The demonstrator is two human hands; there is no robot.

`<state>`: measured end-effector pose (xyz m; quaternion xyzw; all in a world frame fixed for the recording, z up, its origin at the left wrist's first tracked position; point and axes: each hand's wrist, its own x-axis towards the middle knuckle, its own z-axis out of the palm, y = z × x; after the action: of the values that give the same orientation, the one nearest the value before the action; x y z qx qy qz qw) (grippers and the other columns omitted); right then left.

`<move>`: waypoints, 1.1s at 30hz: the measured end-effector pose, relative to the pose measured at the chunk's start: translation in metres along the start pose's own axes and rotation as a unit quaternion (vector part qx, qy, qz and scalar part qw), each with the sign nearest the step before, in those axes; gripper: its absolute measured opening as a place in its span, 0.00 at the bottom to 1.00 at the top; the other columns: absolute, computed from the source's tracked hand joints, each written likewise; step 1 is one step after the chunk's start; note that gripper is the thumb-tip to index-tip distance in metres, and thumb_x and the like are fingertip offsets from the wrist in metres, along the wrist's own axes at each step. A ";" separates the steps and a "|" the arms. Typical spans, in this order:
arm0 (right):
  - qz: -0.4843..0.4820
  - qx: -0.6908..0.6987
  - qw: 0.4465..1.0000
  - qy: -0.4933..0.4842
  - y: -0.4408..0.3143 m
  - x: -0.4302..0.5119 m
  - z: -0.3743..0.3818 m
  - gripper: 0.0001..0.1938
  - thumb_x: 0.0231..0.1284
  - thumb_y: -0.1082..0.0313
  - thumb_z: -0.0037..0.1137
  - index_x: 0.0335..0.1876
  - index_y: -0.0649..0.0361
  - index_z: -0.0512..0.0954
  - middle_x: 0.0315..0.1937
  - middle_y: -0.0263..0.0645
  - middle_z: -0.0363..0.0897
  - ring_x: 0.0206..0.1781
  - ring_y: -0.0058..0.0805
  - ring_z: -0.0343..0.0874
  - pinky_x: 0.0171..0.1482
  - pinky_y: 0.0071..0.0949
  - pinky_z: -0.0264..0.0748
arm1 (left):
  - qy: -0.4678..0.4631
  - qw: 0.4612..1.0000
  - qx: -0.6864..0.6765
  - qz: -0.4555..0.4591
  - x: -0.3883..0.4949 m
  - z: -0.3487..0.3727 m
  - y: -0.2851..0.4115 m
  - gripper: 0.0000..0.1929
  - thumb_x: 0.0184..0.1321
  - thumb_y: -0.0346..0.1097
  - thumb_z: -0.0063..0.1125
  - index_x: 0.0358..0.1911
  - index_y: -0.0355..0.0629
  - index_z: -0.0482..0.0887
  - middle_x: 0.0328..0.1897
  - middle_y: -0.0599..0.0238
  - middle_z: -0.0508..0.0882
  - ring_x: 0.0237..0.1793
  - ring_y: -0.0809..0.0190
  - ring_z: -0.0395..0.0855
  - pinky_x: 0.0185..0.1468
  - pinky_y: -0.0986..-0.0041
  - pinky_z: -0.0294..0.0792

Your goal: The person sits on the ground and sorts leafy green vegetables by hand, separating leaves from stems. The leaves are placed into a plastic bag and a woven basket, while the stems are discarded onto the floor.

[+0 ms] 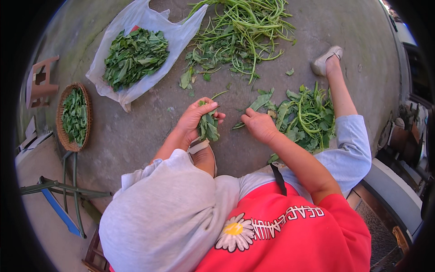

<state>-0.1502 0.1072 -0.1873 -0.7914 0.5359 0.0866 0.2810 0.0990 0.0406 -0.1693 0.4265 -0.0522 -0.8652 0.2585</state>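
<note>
My left hand (200, 117) is closed around a small bunch of green leaves (208, 127), with a thin stem sticking out past the thumb. To its right, my right hand (259, 125) pinches a leafy green sprig (261, 101) near the ground, its stem end showing left of the fingers. Beside that hand lies a pile of leafy stems (306, 119). Farther ahead is a larger heap of long green stems (244, 30) with some leaves. An open white plastic bag (180, 30) at the upper left holds many loose leaves (136, 57).
A wicker basket (89, 112) of leaves stands at the left, near a pinkish plastic stool (42, 86) and a green metal frame (74, 190). Loose leaves dot the concrete ground (153, 125). My feet rest on either side of the nearer pile.
</note>
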 end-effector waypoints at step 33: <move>0.198 0.443 0.873 0.052 0.059 0.021 -0.030 0.15 0.60 0.59 0.65 0.44 0.63 0.80 0.37 0.38 0.84 0.36 0.28 0.82 0.37 0.29 0.76 | -0.065 0.978 -0.198 0.031 0.000 -0.007 0.021 0.15 0.70 0.44 0.52 0.29 0.42 0.76 0.39 0.59 0.82 0.45 0.52 0.80 0.55 0.58 0.77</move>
<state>-0.1995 0.0590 -0.1925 -0.4642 0.6776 -0.1477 0.5510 0.1128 0.0230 -0.1672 0.3081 0.0906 -0.8757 0.3606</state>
